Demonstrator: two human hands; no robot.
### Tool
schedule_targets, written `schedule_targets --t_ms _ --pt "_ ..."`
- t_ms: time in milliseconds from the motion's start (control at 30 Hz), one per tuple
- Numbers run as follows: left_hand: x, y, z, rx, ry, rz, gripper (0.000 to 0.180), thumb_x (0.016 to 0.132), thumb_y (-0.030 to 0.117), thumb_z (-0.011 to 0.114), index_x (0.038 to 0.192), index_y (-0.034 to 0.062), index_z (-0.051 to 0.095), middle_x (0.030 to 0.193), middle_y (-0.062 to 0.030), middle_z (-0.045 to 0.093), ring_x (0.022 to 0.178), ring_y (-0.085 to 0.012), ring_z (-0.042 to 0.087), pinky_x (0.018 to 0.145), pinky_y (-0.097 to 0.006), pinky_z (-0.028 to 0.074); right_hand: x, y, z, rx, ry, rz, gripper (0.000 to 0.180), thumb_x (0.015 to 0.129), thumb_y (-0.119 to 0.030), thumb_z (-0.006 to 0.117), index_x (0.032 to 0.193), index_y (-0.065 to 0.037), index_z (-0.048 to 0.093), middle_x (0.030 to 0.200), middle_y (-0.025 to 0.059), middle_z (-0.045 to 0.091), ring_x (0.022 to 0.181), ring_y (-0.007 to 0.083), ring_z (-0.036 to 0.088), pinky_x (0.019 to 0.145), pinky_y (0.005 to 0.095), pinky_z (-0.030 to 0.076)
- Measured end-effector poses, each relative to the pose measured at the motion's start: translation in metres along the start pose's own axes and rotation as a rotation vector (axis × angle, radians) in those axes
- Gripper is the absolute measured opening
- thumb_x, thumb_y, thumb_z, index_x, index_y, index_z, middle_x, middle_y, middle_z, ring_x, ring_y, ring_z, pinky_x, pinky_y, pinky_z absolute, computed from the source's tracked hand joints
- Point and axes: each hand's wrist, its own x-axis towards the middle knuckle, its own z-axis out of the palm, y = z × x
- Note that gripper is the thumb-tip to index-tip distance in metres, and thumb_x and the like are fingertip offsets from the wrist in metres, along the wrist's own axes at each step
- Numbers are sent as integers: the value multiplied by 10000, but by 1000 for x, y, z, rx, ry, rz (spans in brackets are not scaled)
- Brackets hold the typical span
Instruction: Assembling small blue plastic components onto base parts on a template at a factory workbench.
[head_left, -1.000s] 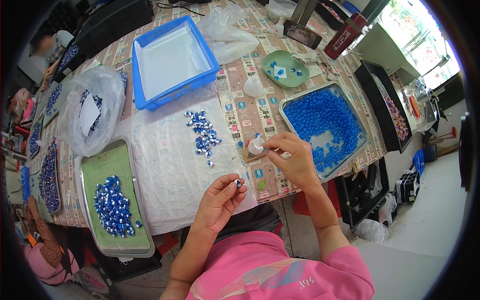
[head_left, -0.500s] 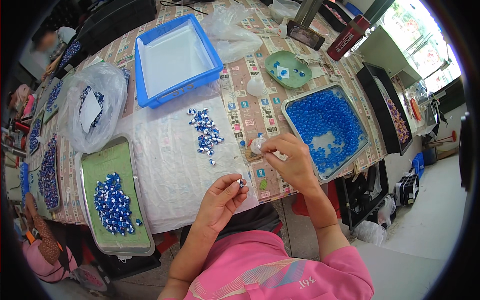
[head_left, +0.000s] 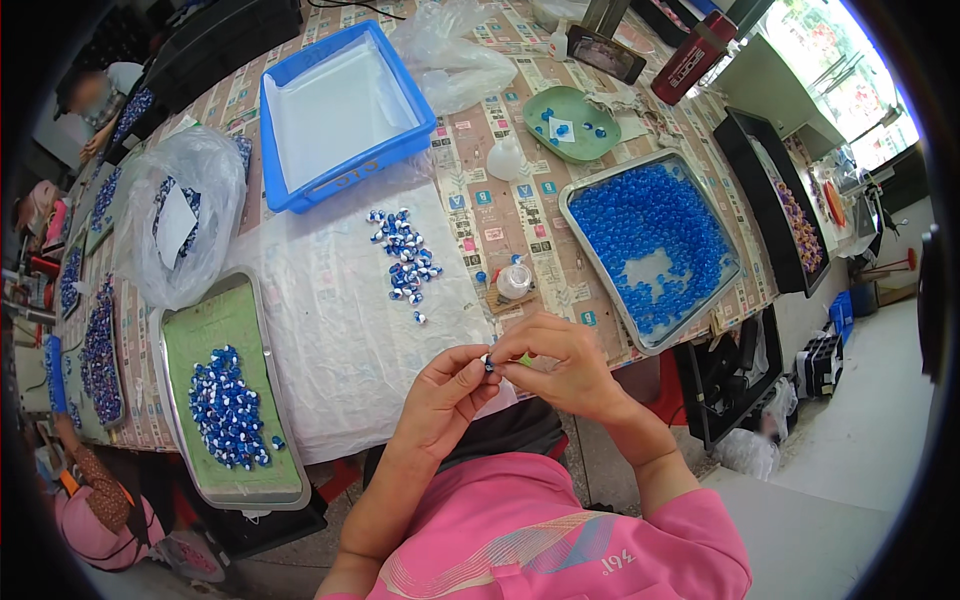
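My left hand (head_left: 447, 392) and my right hand (head_left: 556, 364) meet at the table's near edge, fingertips pinched together on a small blue-and-white bead piece (head_left: 489, 364). Just beyond them stands a small clear bottle (head_left: 514, 280). A loose cluster of blue-and-white pieces (head_left: 405, 259) lies on the white cloth (head_left: 340, 340). To the right sits a metal tray of blue beads (head_left: 650, 245). At the left, a green-lined metal tray (head_left: 215, 340) holds a heap of finished blue-and-white pieces (head_left: 228, 408).
A blue plastic bin (head_left: 340, 108) stands at the back, with clear plastic bags (head_left: 185, 215) to its left and behind it. A green dish (head_left: 570, 122) with a few beads, a phone (head_left: 605, 52) and a red bottle (head_left: 692, 58) sit far right. Another person (head_left: 95, 100) works at far left.
My right hand has come back from beside the small bottle toward me and joined my left hand; both now pinch the small piece together.
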Motion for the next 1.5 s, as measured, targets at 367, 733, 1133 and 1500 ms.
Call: schedule_targets --t_ms 367,733,1133,1500 --pt "8 -12 -2 -4 -9 -25 182 945 75 649 1116 11 654 952 -103 704 828 -174 690 773 -287 585 1 12 -19 192 -165 87 155 718 33 731 851 -46 743 830 68 707 797 208 675 715 323 530" --pt "0 -21 34 181 68 120 178 938 74 660 1087 -16 624 942 -114 677 800 -177 666 756 -297 562 -16 20 -49 175 -175 -76 174 754 -8 746 917 -63 724 888 70 703 851 246 670 762 331 522" --pt "-136 121 -123 1524 1170 897 204 940 51 623 1121 -39 649 1024 -83 686 887 -162 649 799 -279 518 -77 111 -201 -804 525 400 225 764 -13 711 986 -51 706 962 91 676 935 288 604 840 389 483" --pt "-95 90 -83 1803 1275 1071 238 912 81 648 1143 36 683 1133 -87 609 984 -230 594 730 -329 482 -70 104 -188 -552 456 438 269 782 11 702 1042 -55 706 954 74 679 848 208 639 748 313 500"
